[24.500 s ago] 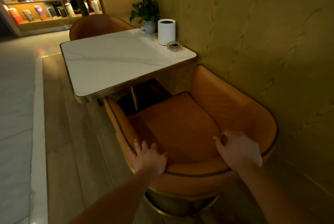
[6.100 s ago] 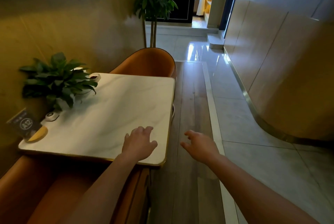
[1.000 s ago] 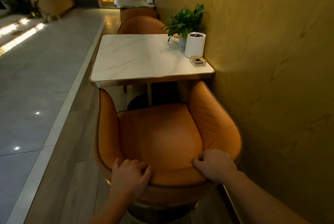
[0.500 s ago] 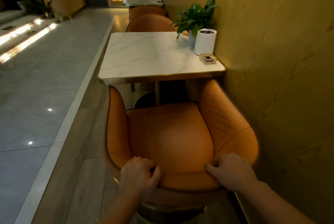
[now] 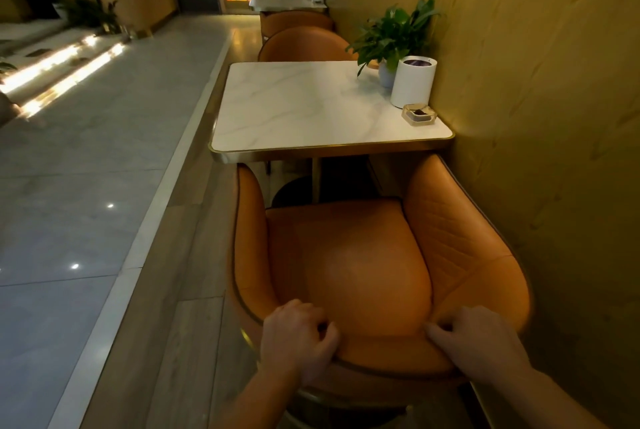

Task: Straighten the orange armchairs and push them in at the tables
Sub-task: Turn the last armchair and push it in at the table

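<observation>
An orange armchair stands right in front of me, facing a white marble table with a gold rim. Its two arm tips reach just under the table's near edge. My left hand grips the top of the backrest on the left, fingers curled over the rim. My right hand grips the same rim on the right. A second orange armchair sits at the table's far side, and a third stands behind it at the far table.
A potted plant, a white cylinder and a small ashtray sit on the table by the wall. The yellow wall runs close along the right. Tiled floor spreads to the left beyond a pale strip.
The armchair has slid forward toward the table, its arms now reaching under the table edge. Both hands stay gripping the backrest.
</observation>
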